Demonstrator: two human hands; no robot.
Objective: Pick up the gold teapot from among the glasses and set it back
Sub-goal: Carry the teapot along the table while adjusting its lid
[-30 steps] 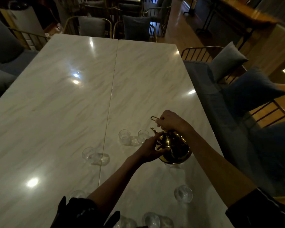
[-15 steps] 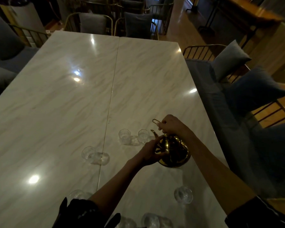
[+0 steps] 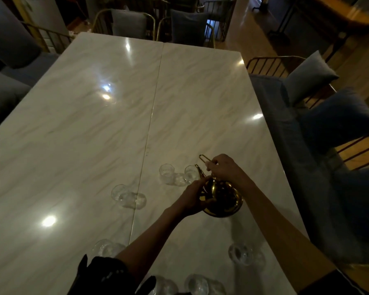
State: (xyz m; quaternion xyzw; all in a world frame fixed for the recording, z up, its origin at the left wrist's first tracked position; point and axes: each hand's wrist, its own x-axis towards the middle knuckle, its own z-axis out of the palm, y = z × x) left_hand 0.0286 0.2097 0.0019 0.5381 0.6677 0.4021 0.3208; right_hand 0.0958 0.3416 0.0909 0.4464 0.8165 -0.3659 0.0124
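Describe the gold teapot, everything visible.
The gold teapot is round-bellied, shiny and metallic-looking, with a thin wire loop handle above and a curved spout pointing away. The right hand pinches the handle; the left hand cups its left side. Whether its base touches the marble table is unclear.

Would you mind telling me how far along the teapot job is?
Done: both hands have the gold teapot, right hand on its handle, left hand against its body. In hand: whether it is lifted is unclear. Left: releasing it among the glasses.
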